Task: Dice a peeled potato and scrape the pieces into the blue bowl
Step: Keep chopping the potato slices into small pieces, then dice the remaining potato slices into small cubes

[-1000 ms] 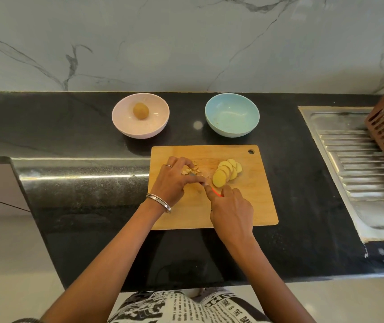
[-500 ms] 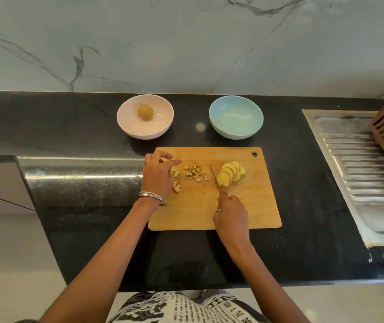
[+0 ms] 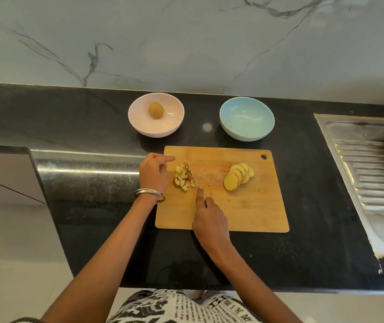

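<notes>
Black speckled stone bench with glossy rounded front edge, grey-veined white marble wall behind, steel sink drainboard inset at right, pale tiled floor below left, soft daylight with a glare streak along the bench edge.

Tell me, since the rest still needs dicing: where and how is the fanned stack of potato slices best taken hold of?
Grip the potato slices across the fan's two long flanks, fingertips coming down from above. They lean overlapped in a row on the cutting board, so squeezing the flat end faces would likely collapse them. The left hand looks free; the right hand holds the knife.
</notes>
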